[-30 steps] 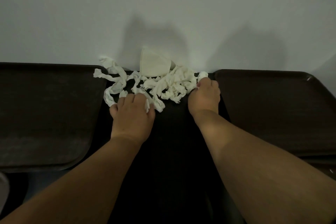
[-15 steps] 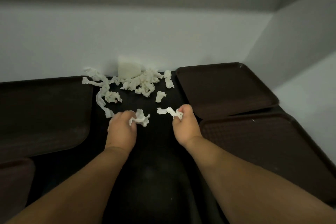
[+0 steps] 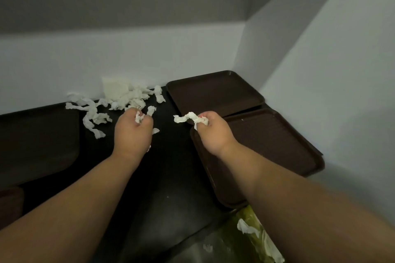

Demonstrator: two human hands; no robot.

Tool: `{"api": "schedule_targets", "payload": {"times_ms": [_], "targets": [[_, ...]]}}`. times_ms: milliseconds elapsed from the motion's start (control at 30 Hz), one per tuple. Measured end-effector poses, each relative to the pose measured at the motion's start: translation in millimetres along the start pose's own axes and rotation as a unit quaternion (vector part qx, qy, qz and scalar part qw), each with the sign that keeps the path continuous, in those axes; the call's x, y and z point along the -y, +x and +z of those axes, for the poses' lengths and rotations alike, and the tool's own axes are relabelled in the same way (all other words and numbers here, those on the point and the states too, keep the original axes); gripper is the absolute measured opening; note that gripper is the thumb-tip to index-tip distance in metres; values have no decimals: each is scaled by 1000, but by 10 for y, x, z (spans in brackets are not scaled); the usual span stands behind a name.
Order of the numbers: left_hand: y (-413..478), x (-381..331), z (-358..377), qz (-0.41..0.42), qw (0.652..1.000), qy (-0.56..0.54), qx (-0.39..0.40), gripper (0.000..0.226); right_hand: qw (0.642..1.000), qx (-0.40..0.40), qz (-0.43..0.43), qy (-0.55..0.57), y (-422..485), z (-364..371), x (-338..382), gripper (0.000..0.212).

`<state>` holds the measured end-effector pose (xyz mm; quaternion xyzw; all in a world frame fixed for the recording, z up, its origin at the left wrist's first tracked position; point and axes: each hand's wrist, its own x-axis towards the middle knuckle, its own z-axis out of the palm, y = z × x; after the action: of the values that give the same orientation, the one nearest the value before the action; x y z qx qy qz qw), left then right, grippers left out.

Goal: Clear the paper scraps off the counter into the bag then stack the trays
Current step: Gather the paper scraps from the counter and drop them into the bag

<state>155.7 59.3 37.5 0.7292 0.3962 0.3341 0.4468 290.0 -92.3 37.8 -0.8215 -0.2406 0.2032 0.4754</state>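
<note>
Greenish bag [image 3: 252, 239] low at the near right, back toward the body (closer to the right hand [image 3: 213, 134] than the left hand [image 3: 133, 134]), both fists clenched round paper scraps [image 3: 186, 118].

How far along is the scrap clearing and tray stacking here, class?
Done: some scraps already lie in the bag. In hand: the left hand and right hand each grip more. Left: the pile by the wall, and the trays lie spread over the counter.
</note>
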Motion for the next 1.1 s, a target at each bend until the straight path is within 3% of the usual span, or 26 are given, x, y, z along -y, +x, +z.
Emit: {"api": "schedule_targets", "payload": {"times_ms": [133,233,600,767,833,967,1100], "targets": [[-233,-346,322,-6,998,-58,23,7,998,-52,0,33,-182,-566,-86,14],[-568,-625,731,-8,992,-113,62,19,995,-89,16,52,-352,-1074,-279,13],[-1844,-1181,2258,-32,959,-120,255,17,958,-245,125,75,-899,-2772,-1717,16],[-2216,-1245,2679,-79,932,-120,334,11,947,-250,187,75,-1092,-3022,-2331,7],[-2341,-1238,2821,-99,922,-71,367,15,943,-246,210,80,-1135,-3045,-2532,6],[-2545,-1119,3076,-117,898,43,421,19,926,-242,265,120,-1182,-3021,-2892,19],[-2659,-997,3251,-161,887,52,430,26,906,-222,319,169,-1215,-2996,-3121,20]]}}
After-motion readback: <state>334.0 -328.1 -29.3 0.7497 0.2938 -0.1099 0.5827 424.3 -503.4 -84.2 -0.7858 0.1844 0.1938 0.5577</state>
